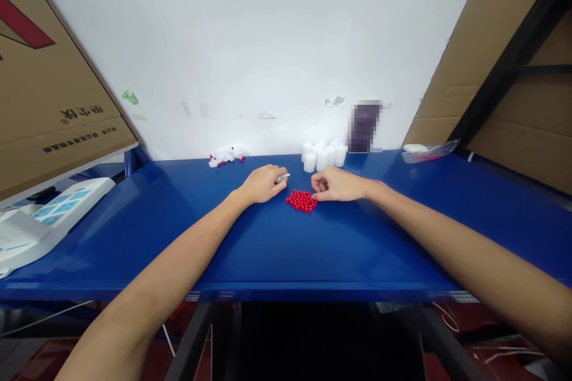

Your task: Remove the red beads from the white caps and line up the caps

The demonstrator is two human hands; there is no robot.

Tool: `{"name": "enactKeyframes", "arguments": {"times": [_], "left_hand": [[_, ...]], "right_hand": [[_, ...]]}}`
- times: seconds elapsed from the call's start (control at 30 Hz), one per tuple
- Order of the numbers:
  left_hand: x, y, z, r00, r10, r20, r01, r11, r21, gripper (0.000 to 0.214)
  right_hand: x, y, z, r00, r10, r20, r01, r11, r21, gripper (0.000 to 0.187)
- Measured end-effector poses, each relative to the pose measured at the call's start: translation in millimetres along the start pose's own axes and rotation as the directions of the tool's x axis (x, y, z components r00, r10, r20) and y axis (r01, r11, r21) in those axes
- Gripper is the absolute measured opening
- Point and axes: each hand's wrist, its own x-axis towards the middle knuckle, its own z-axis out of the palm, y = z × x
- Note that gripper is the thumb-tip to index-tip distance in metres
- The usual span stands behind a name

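Observation:
My left hand (267,183) is closed around a small white tube-like piece (282,178), whose narrow end sticks out past the fingertips toward the right. A flat cluster of small round red pieces (301,201) lies on the blue table between my hands. At its right edge rests my right hand (336,184), with the fingers curled in and the thumb tip against the outermost red pieces. Whatever its fingertips pinch, if anything, is hidden. Several white cylindrical containers (325,158) stand grouped just behind my right hand.
By the wall at back left is a heap of white pieces with red bits (227,156). A clear plastic bag (429,152) lies at back right. On the left of the blue table (330,250) sits a white device (58,214). Cardboard (58,83) flanks the left side.

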Motion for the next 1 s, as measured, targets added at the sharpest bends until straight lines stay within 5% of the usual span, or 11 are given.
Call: {"name": "enactKeyframes", "arguments": {"times": [1.0], "left_hand": [[0.2, 0.4, -1.2, 1.000, -0.007, 0.014, 0.007, 1.000, -0.003, 0.028]], "right_hand": [[5.5, 8.6, 2.6, 1.000, -0.025, 0.009, 0.024, 0.995, 0.096, 0.017]]}}
